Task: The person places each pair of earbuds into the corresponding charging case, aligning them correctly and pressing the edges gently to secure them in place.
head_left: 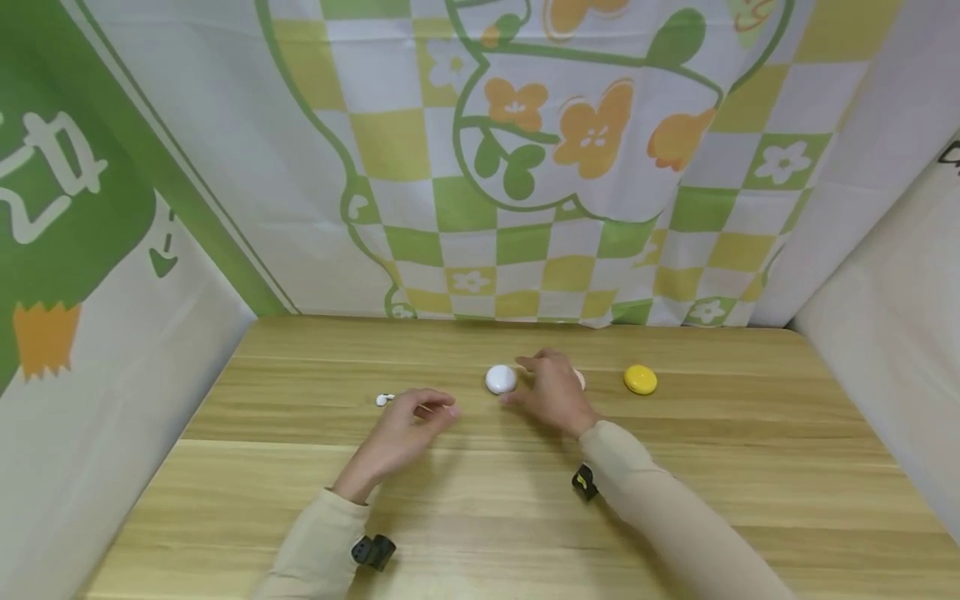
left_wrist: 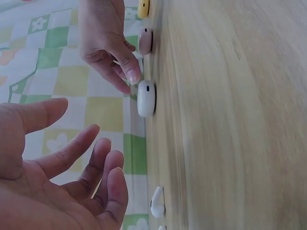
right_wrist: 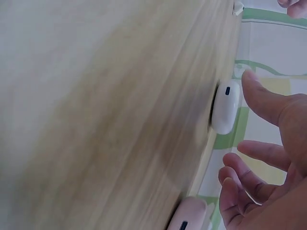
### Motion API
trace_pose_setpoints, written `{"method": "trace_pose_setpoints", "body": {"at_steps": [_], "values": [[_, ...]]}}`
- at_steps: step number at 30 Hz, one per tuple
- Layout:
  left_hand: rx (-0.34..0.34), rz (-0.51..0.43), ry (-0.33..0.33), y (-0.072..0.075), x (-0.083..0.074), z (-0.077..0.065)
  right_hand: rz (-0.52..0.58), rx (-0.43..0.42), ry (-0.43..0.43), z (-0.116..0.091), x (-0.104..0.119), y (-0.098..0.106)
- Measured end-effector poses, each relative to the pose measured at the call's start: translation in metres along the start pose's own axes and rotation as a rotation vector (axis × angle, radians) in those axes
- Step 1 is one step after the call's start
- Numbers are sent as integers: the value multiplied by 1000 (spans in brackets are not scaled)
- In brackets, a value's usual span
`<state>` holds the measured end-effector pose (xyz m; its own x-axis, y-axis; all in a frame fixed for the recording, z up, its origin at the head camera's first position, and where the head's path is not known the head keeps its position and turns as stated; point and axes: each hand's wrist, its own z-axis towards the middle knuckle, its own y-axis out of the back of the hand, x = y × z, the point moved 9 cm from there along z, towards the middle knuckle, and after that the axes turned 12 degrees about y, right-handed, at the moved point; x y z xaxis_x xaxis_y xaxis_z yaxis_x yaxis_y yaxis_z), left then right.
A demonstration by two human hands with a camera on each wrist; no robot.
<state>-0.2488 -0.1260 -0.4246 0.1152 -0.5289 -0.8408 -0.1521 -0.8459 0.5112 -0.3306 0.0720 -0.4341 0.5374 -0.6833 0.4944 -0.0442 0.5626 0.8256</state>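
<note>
A white rounded earbud case (head_left: pixel 500 379) with a small dark port lies on the wooden table. My right hand (head_left: pixel 553 387) hovers right at it, thumb and fingers spread to either side; in the right wrist view they are apart from the case (right_wrist: pixel 225 107). My left hand (head_left: pixel 408 429) is held over the table further left, its fingers loosely bent around nothing. Close beyond its fingers lies a white earbud (head_left: pixel 383 400); the left wrist view shows this earbud (left_wrist: pixel 157 203) and part of another white piece at the bottom edge.
Right of the white case lies a pink case (right_wrist: pixel 189 213), mostly covered by my right hand in the head view. Further right is a yellow round case (head_left: pixel 641 380). A patterned cloth (head_left: pixel 495 250) hangs along the table's back edge, with cloth walls at both sides.
</note>
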Motion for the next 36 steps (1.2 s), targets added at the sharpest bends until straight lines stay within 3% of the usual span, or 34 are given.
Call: {"method": "trace_pose_setpoints", "body": {"at_steps": [14,27,36], "values": [[-12,35,42,10,13,0,-74,67,21,12,3,-18],[-14,33,37,11,18,0,-139,70,17,15,5,-19],[-5,28,29,12,15,-2,-106,50,49,17,8,-21]]}}
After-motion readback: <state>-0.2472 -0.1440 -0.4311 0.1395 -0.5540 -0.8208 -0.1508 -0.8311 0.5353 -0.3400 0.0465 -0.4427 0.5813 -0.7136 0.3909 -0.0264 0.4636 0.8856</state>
